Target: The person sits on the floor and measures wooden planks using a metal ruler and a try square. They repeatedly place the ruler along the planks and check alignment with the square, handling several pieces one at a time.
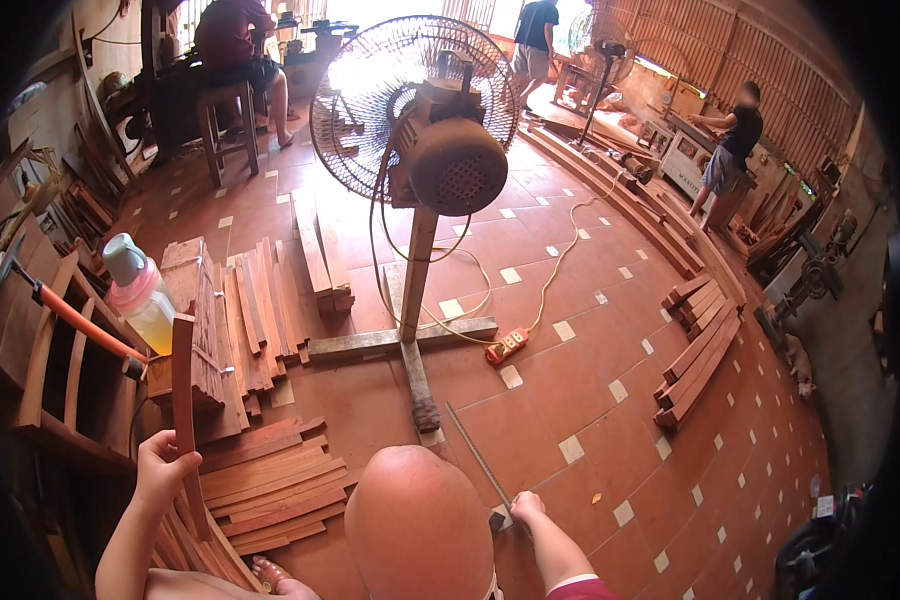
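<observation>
My left hand [162, 470] is closed around a narrow reddish-brown wooden strip [183, 385], which stands nearly upright at the left. Below and beside it, a stack of similar wooden strips [275, 480] lies on the floor. To the right of my bent knee [420, 520], my right hand [528, 507] grips the near end of a carpenter's square [478, 450]. Its long thin metal blade points away over the tiles, and a dark piece shows at the near end, partly hidden by my hand and knee.
A large standing fan [455, 160] on a wooden cross base is ahead, with an orange power strip [507, 345] and cable beside it. A jug of yellow liquid [142, 300] and a hammer [85, 325] are at left. More timber [705, 350] lies right. Several people work farther off.
</observation>
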